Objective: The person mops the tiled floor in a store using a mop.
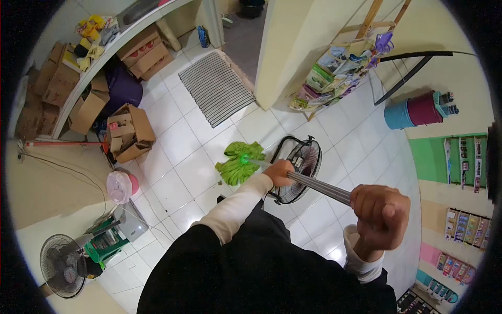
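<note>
Both my hands are closed round the pole of a mop (319, 187). My right hand (380, 215) grips it near its upper end, close to the camera. Lower down, my left hand (280, 172) is wrapped round the same pole. At the far end the green mop head (239, 163) lies spread on the white tiled floor (180, 170). Just beyond my left hand, a black floor fan (308, 163) stands on the tiles, partly hidden behind the hand and pole.
A striped mat (217, 88) lies by the doorway. Left of it are an open cardboard box (130, 133) and a lined pink bin (121, 187). Another fan (64, 266) stands lower left. A hanging rack of packets (334, 70) and stacked buckets (413, 111) are at upper right.
</note>
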Tool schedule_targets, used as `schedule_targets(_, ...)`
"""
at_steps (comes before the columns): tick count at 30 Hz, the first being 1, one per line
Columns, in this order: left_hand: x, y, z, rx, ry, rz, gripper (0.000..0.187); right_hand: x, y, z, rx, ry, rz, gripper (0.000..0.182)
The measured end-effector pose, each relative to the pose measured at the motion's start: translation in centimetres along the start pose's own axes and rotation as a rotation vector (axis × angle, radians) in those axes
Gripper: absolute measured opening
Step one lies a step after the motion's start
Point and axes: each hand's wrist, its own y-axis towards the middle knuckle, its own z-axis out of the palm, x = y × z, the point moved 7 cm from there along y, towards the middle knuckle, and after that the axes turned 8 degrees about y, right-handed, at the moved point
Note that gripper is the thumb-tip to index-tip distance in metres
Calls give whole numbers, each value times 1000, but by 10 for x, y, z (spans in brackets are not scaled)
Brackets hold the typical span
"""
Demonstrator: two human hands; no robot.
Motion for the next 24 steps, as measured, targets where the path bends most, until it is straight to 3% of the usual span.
schedule_targets(3, -4, 35, -3, 75, 146, 8, 23, 1, -2, 1, 60, -83, -27, 29)
schedule_targets(6, 3, 61, -11, -3, 242, 89, 26, -13, -5, 13, 208, -236, -82, 23)
schedule_targets(7, 9, 67, -14, 25, 295, 27, 30, -23, -5, 21, 321, -308, -53, 21)
schedule_targets(9, 24, 75, -27, -57, 305, 111, 26, -49, -2, 39, 504, -403, -35, 18)
schedule_targets(14, 66, 68, -66, -217, 190, 44, 28, -132, -11, 87, 638, -479, -72, 17)
schedule_targets(15, 83, 61, -70, -237, 57, 64, 16, -143, -9, 97, 652, -486, -84, 17)
schedule_targets(18, 97, 19, -109, -539, -120, -139, 36, -164, 8, 125, 548, -469, -133, 18)
schedule_targets(19, 93, 6, -116, -434, -120, -76, 59, -170, 18, 134, 485, -482, -148, 18)
schedule_targets(22, 84, -24, -149, -450, -77, -35, 60, -187, 49, 166, 334, -493, -209, 18)
schedule_targets(23, 104, -33, -153, -442, -449, -103, 62, -195, 59, 181, 310, -477, -236, 17)
schedule_targets(24, 105, -36, -170, -412, -442, -84, 61, -199, 68, 194, 288, -461, -264, 16)
